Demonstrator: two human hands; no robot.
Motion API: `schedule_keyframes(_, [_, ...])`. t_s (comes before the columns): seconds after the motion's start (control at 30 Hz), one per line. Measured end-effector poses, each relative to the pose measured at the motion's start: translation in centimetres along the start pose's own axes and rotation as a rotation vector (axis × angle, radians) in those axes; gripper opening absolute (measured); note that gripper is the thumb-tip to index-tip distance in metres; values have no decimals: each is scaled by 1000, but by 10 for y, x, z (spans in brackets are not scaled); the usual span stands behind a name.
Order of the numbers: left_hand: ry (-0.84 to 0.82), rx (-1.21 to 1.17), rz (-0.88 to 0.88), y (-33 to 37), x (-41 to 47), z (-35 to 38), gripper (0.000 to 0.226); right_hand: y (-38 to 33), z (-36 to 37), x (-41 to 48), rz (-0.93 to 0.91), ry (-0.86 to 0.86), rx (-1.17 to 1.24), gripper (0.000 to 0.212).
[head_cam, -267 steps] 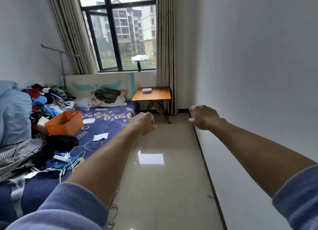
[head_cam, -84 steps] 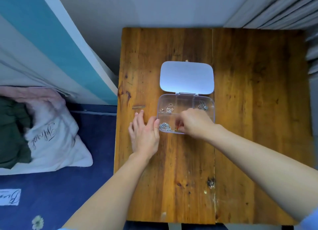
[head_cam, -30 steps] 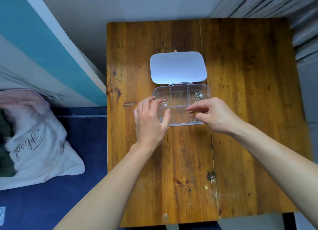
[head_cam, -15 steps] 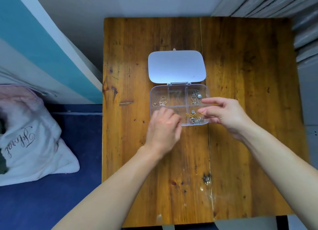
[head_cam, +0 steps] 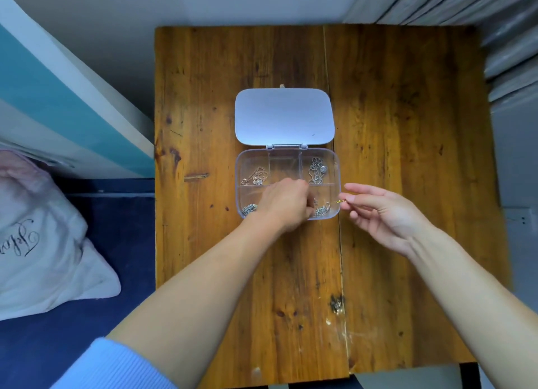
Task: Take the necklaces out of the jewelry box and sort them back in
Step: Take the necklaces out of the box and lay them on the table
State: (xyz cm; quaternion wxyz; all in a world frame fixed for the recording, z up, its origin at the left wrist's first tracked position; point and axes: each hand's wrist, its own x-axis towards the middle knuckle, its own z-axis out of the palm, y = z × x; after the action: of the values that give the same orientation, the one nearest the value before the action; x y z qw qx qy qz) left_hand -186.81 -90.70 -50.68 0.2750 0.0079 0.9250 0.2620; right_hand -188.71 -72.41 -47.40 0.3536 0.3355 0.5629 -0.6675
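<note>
A clear jewelry box [head_cam: 337,167] with several compartments lies on the wooden table [head_cam: 393,156], its white lid [head_cam: 283,115] folded back flat. A silver necklace [head_cam: 316,170] fills the far right compartment, a rose-gold one [head_cam: 256,178] the far left, a silver one [head_cam: 249,209] the near left, and another [head_cam: 322,210] the near right. My left hand [head_cam: 286,204] is curled over the near middle compartment, fingertips hidden. My right hand [head_cam: 378,211] sits just right of the box, thumb and forefinger pinched on the end of a thin gold necklace [head_cam: 341,201].
A bed with dark blue sheet [head_cam: 87,301] and a white pillow [head_cam: 43,243] lies left of the table. A teal and white headboard [head_cam: 58,103] stands at upper left. Grey curtain folds [head_cam: 495,39] hang at upper right.
My right hand has drawn to the right, out past the box edge, with the gold chain end pinched. My left hand has slid right over the near middle compartment.
</note>
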Motion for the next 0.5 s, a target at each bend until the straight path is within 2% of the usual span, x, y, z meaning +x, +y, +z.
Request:
schedule_keyframes(0.1, [18,-52,32,1,0,-3,7,2,-6,-1,-1,8,-1,34])
schedule_keyframes(0.17, [71,-201,27,0,-7,-7,12,4,-10,-1,-38,34,-52,26])
schedule_keyframes(0.33, [50,-812,-104,-10,-28,-24,17,6,-8,-2,-163,121,-180,8])
schedule_keyframes(0.4, [46,-1083,-155,-14,-35,-31,26,5,-2,-5,-194,98,-183,7])
schedule_keyframes(0.5, [-4,-1455,-138,-19,-44,-37,44,0,11,-13,-232,39,-166,8])
